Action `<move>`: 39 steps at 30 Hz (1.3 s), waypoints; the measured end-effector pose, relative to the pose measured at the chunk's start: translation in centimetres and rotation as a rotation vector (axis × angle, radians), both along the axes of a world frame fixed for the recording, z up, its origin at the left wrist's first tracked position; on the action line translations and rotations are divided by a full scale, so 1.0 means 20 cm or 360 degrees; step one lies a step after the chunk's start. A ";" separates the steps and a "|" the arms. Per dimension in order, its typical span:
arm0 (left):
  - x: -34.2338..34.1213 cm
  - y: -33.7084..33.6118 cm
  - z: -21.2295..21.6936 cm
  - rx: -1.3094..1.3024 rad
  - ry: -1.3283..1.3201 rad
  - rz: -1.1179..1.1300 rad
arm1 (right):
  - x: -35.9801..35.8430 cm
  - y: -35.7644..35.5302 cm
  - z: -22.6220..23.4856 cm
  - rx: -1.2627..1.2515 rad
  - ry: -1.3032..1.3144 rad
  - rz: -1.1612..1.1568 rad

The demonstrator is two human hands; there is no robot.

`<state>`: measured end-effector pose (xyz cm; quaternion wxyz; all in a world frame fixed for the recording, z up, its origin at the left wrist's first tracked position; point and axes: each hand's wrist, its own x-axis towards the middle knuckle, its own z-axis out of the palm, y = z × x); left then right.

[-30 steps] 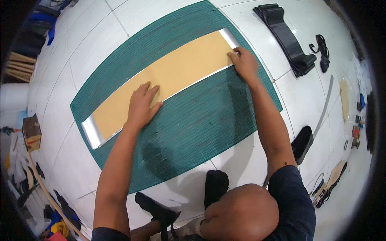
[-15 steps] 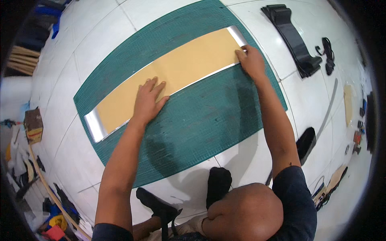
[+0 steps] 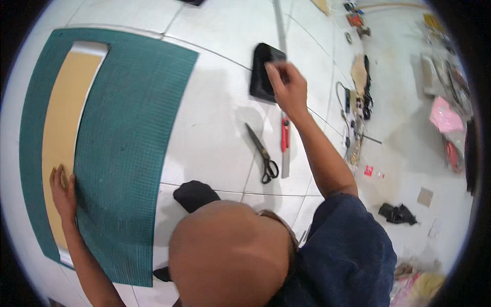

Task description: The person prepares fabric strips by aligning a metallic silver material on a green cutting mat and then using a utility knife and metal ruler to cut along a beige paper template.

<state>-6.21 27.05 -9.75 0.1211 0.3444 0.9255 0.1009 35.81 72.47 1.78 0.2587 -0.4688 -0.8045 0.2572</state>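
Note:
My left hand [image 3: 63,192] lies on a long tan sheet [image 3: 65,112] with shiny silver edges, its fingers loosely spread. That sheet rests on a green cutting mat [image 3: 128,128]. My right hand [image 3: 290,89] is lifted over the white tiles at the right edge of a glossy black block-like object [image 3: 263,74]. Its fingers are loosely curled and slightly blurred, the thumb a little apart, with nothing visible in them. Below this hand a red utility knife [image 3: 285,134] lies beside a grey metal ruler-like strip [image 3: 286,163]. Black-handled scissors [image 3: 264,153] lie left of the knife.
My knee [image 3: 230,250] and a dark-socked foot [image 3: 196,196] are right of the mat. Assorted tools and materials line the floor at right, along with a pink plastic bag [image 3: 446,115] and a crumpled black item [image 3: 398,214].
My view has turned right, bringing scissors and knife into sight. My right hand has left the sheet's end and moved toward the black block. My left hand stays on the sheet.

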 end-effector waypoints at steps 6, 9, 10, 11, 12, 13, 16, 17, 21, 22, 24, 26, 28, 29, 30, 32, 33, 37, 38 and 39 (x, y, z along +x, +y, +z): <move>-0.08 -0.05 -0.02 -0.0131 -0.0108 -0.0227 | 1.12 -0.49 -0.28 -0.0273 -0.0561 -0.0643; -0.10 -0.06 -0.01 -0.0248 -0.0038 -0.0280 | 1.41 -0.74 -0.43 -0.0505 -0.0818 -0.0774; -0.10 -0.03 0.02 -0.0232 -0.0026 -0.0279 | 1.43 -0.78 -0.42 -0.0510 -0.0829 -0.0777; -0.06 0.00 0.05 -0.0244 -0.0091 -0.0266 | 1.46 -0.82 -0.42 -0.0524 -0.0851 -0.0790; -0.04 0.03 0.07 -0.0256 -0.0157 -0.0253 | 1.47 -0.81 -0.43 -0.0518 -0.0848 -0.0803; -0.04 0.04 0.05 -0.0248 -0.0157 -0.0264 | 1.48 -0.79 -0.46 -0.0430 -0.0898 -0.0692; -0.08 -0.01 0.02 -0.0283 -0.0041 -0.0180 | 1.39 -0.75 -0.49 -0.0412 -0.0948 -0.0736; -0.07 -0.01 0.01 -0.0236 -0.0071 -0.0198 | 1.36 -0.74 -0.49 -0.0512 -0.0977 -0.0899; -0.04 0.01 0.01 -0.0207 -0.0090 -0.0201 | 1.35 -0.82 -0.54 -0.0297 -0.0988 -0.0917; -0.05 0.01 0.00 -0.0197 -0.0098 -0.0218 | 1.37 -0.83 -0.56 -0.0251 -0.0977 -0.0881; -0.09 -0.02 -0.01 -0.0233 -0.0098 -0.0257 | 1.39 -0.85 -0.59 -0.0201 -0.0938 -0.0847; -0.10 -0.03 -0.03 -0.0236 -0.0112 -0.0264 | 1.40 -0.85 -0.60 -0.0171 -0.0931 -0.0841; -0.13 -0.04 -0.06 -0.0261 -0.0145 -0.0263 | 1.43 -0.83 -0.61 -0.0218 -0.0959 -0.0828; -0.16 -0.05 -0.07 -0.0260 -0.0156 -0.0306 | 1.44 -0.82 -0.62 -0.0261 -0.0960 -0.0764; -0.18 -0.06 -0.08 -0.0278 -0.0129 -0.0324 | 1.43 -0.81 -0.60 -0.0331 -0.0914 -0.0772; -0.19 -0.08 -0.09 -0.0238 -0.0160 -0.0403 | 1.45 -0.80 -0.57 -0.0415 -0.0901 -0.0762; -0.23 -0.09 -0.09 -0.0232 -0.0146 -0.0447 | 1.45 -0.80 -0.58 -0.0422 -0.0896 -0.0736; -0.32 -0.08 -0.13 -0.0268 -0.0233 -0.0613 | 1.48 -0.84 -0.63 -0.0258 -0.0940 -0.0837; -0.40 -0.14 -0.13 -0.0266 -0.0240 -0.0642 | 1.43 -0.83 -0.64 -0.0240 -0.0922 -0.0846; -0.46 -0.14 -0.12 -0.0260 -0.0249 -0.0672 | 1.38 -0.81 -0.64 -0.0216 -0.0906 -0.0855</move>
